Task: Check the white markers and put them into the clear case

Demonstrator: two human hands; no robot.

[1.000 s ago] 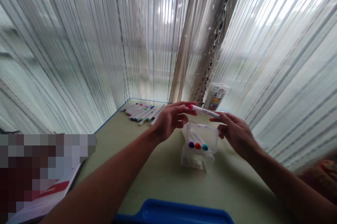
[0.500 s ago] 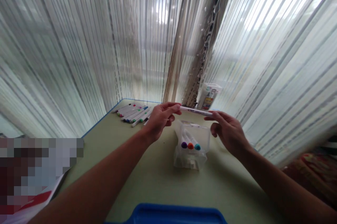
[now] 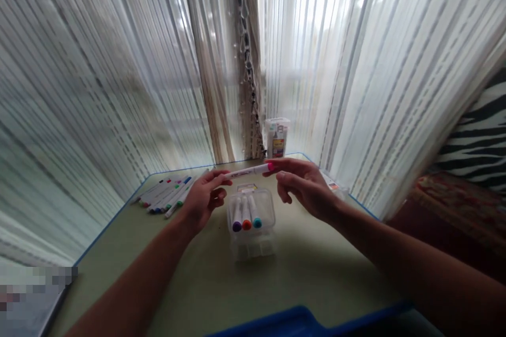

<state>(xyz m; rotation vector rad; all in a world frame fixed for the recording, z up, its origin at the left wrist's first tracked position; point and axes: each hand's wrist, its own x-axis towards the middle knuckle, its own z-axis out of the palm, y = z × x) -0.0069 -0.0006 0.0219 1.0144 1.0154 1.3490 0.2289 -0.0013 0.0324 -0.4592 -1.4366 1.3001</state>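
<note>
A white marker with a pink cap (image 3: 253,170) is held level above the table between my hands. My left hand (image 3: 201,197) pinches its plain end between thumb and fingers. At the capped end, my right hand (image 3: 304,184) has its fingers along the cap and its thumb close by, the other fingers curled below. Under the marker stands a clear plastic case (image 3: 253,246) with its lid raised. Three white markers with purple, orange and teal ends (image 3: 246,215) lie side by side in it.
Several loose markers (image 3: 168,194) lie spread at the table's left. A clear box of markers (image 3: 277,139) stands upright at the back, before the curtains (image 3: 300,63). Another clear item (image 3: 335,185) is partly behind my right hand. The green table (image 3: 190,284) has a blue edge.
The view has turned to the right, so the table's things appear further left. The marker's tilt has changed, and its pink cap now shows at my right fingers.
</note>
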